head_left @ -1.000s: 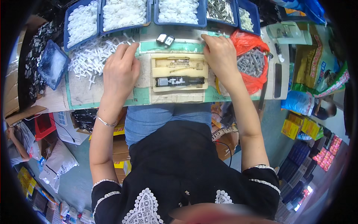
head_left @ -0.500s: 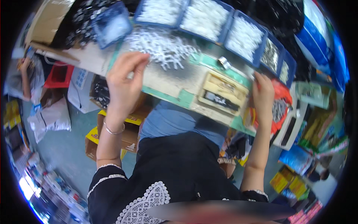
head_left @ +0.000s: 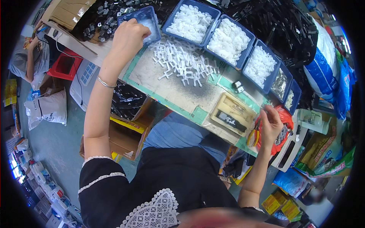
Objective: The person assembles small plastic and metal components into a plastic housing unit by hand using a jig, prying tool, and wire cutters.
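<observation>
My left hand [head_left: 128, 40] is over the near edge of a blue bin [head_left: 153, 10] at the upper left, its fingers curled together. Whatever they hold, if anything, is hidden. Clear or whitish small pieces lie in that bin. On the right, my right hand [head_left: 271, 124] hovers beside a red bag [head_left: 288, 121], thumb and fingers drawn close; I cannot make out anything between them. Between the hands sits a cream-coloured fixture [head_left: 243, 109] with a black part [head_left: 231, 121] lying in it. Beyond it stands a small black-and-silver part [head_left: 238, 87]. White branched plastic pieces [head_left: 178, 62] are heaped mid-table.
Blue bins of white pieces [head_left: 228, 41] line the far side, with smaller bins of silver [head_left: 280, 84] and pale bits at their right end. Black parts [head_left: 273, 26] are piled behind them. Yellow-handled pliers or cutters [head_left: 253, 137] lie by the red bag. An open carton [head_left: 127, 138] stands below the table.
My left hand has moved away from beside the white pieces, up and left to the blue bin. My right hand has shifted down slightly. The whole view has turned a little.
</observation>
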`<state>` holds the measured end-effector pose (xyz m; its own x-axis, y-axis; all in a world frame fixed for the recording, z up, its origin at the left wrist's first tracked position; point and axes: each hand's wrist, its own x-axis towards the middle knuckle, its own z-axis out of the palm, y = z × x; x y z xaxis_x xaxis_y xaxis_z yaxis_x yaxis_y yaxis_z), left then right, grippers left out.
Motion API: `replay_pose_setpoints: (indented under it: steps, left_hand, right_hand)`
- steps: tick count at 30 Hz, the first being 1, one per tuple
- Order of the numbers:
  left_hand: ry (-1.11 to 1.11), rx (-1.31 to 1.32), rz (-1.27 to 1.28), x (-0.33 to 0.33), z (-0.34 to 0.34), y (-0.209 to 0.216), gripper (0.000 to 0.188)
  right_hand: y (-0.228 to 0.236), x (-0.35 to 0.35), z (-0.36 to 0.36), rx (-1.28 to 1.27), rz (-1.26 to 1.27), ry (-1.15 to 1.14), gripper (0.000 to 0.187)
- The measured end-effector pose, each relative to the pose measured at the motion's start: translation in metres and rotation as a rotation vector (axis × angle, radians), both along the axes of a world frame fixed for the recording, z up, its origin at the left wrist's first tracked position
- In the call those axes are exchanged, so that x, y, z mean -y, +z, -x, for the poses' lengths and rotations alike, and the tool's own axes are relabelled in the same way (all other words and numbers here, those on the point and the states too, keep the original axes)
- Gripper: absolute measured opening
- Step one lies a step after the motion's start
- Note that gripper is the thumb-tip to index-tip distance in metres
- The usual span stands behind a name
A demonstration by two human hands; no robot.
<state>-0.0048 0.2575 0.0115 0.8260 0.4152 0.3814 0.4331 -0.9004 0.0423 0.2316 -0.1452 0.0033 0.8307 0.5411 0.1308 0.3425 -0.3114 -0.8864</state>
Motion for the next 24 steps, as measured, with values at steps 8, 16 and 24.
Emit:
replay_pose_setpoints:
  steps: [8,16,24]
  left_hand:
    - [0.058,0.127,0.252,0.023,0.001,0.031,0.009]
    - [-0.227,0.538,1.299,0.116,-0.017,0.037,0.013]
    - [-0.306,0.580,1.489,0.182,-0.042,0.034,0.016]
  right_hand:
    - [0.021,-0.005,0.014,0.028,-0.050,0.039,0.025]
    - [0.051,-0.041,0.054,-0.260,-0.365,0.295,0.030]
    - [0.042,-0.043,0.068,-0.519,-0.508,0.380,0.031]
